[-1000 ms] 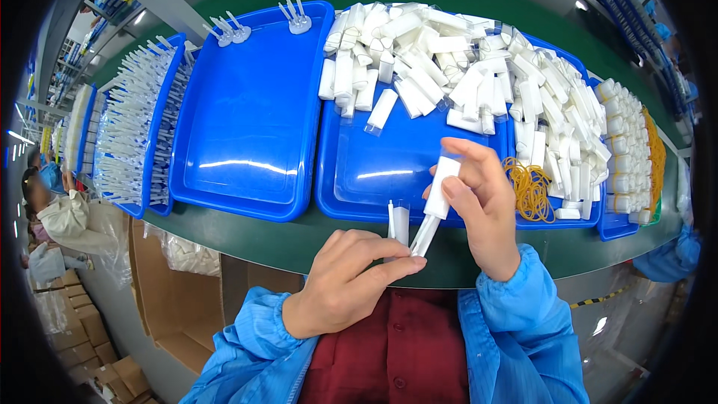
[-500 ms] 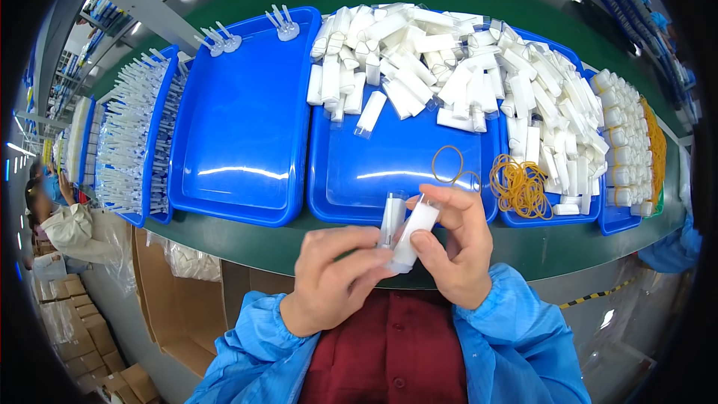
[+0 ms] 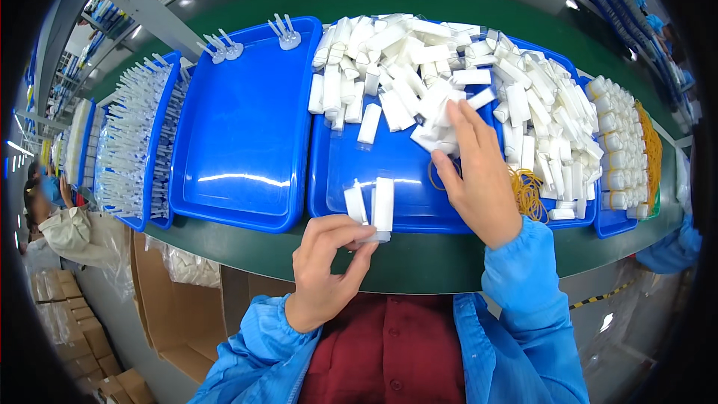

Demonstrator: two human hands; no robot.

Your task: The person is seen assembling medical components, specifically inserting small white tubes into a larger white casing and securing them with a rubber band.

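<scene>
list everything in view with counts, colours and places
Table: one, green, across the centre
Trays: at least five, blue, along the table
Held pieces: at least two, white, lower centre
Loose pieces: many, white, middle and right trays
Rubber bands: many, yellow-brown, middle and right trays
Banded bundles: many, white, rightmost tray
Stemmed pieces: many, whitish, mostly left tray
Cardboard boxes: several, brown, lower left
Other people: at least one, pale top, far left
Shirt: one, dark red, bottom centre
Left hand: one, blue-sleeved, gripping held pieces
Right hand: one, blue-sleeved, at loose pieces
</scene>
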